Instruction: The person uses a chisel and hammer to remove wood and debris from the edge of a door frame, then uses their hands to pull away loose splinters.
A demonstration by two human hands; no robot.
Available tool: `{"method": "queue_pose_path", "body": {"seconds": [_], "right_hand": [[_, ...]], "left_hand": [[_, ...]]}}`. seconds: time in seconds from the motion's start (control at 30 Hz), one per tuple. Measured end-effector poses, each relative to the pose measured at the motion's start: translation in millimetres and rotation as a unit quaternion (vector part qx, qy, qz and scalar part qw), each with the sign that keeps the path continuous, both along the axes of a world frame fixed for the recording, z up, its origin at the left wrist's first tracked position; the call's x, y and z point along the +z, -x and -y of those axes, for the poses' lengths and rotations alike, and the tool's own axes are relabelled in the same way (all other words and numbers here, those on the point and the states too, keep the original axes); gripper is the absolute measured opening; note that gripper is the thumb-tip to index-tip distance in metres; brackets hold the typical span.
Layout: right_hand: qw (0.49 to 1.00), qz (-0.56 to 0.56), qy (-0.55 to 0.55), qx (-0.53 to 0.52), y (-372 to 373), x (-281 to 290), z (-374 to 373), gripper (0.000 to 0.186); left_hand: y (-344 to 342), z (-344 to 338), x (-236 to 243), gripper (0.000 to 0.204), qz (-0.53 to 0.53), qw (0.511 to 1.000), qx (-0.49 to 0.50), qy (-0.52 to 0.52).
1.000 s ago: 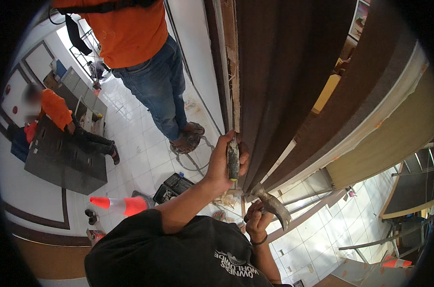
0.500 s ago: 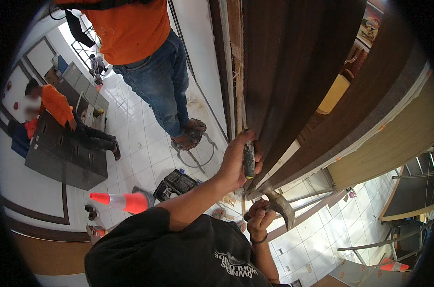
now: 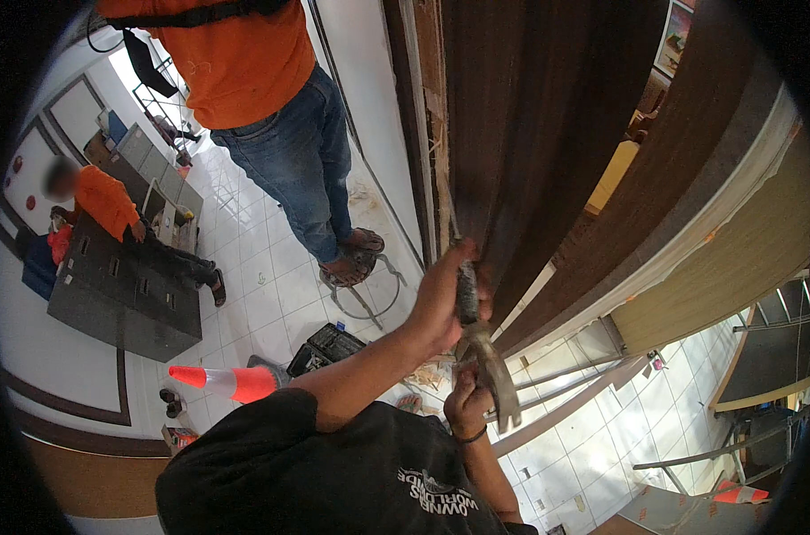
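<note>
My left hand is closed around a dark metal chisel, held against the edge of a dark brown wooden door where it meets the splintered frame. Just below it, my right hand grips the handle of a hammer. The hammer's worn metal head sits right under the chisel's lower end, touching it or nearly so. My black shirt fills the bottom of the picture.
A person in an orange shirt and jeans stands close on the white tiled floor. Another person in orange crouches by a dark cabinet. An orange cone, a black tool case and a wire loop lie nearby.
The hammer has swung up from lower right until its head meets the chisel's end. My left hand with the chisel has shifted slightly along the door edge.
</note>
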State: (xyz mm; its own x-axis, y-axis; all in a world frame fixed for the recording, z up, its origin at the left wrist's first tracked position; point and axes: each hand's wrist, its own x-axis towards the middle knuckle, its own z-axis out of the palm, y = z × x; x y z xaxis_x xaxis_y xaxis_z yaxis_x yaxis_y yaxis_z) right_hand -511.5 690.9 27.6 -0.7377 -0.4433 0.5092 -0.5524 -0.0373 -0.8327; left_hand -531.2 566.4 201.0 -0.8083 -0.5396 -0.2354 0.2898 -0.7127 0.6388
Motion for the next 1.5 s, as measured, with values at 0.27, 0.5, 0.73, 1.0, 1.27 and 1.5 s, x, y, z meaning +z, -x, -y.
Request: {"method": "queue_pose_path", "body": {"seconds": [0.27,0.5,0.73,1.0,1.27,1.5], "right_hand": [[0.99,-0.098,-0.097,-0.041,-1.7,-7.4,-1.2,0.025],[0.989,-0.098,-0.1,-0.048,4.9,3.3,9.4,0.029],[0.983,-0.109,-0.139,-0.053,1.4,-7.8,8.6,0.031],[0.955,-0.214,-0.17,-0.117,-9.8,-23.5,12.4,0.019],[0.986,0.117,0.116,-0.026,-14.5,-10.1,-5.8,0.041],[0.957,0.222,0.173,-0.069,-30.7,0.3,10.2,0.036]], "left_hand": [[-3.9,16.8,-6.2,0.02,0.05,0.998,-0.001,0.035],[-7.9,28.7,-1.0,0.022,0.08,0.995,0.007,0.054],[-6.0,24.1,-7.4,0.022,0.024,0.998,-0.034,0.05],[-13.8,35.9,-6.7,0.022,0.07,0.997,-0.017,0.032],[-19.8,4.2,-50.4,0.037,0.037,0.988,-0.021,0.151],[-57.7,7.6,-42.9,0.036,0.088,0.994,0.001,0.071]]}}
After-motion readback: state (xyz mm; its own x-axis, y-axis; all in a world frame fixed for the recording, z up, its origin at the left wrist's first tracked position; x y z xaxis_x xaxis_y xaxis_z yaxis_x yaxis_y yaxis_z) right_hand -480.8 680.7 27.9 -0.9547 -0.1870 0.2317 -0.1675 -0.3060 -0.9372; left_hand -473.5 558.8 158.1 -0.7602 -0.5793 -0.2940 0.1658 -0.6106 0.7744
